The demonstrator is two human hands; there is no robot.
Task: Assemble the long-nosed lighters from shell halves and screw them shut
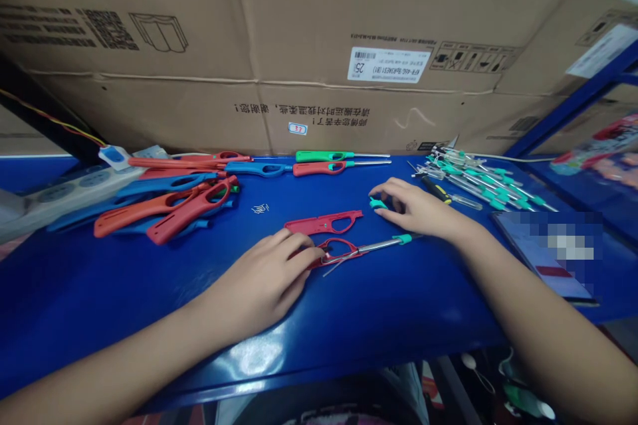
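Blue table [379,319], things lying flat. Left hand [272,272] curls its fingers onto the handle end of a red lighter half [355,252], likely to steady it; its metal tube [381,244] points right. Second red half [316,223] sits just beyond, probably for easy reach. Right hand [411,208] pinches a small green part [377,204], fingertip grip presumably for control. Farther: lighters [188,217] piled left, tubes [478,182] bunched right, seemingly sorted; cardboard box [199,99] behind.

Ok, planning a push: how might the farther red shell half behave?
The farther red shell half looks like thin plastic, so probably light. Lying flat, it seems unlikely to roll. The glossy blue table may let it slide easily.
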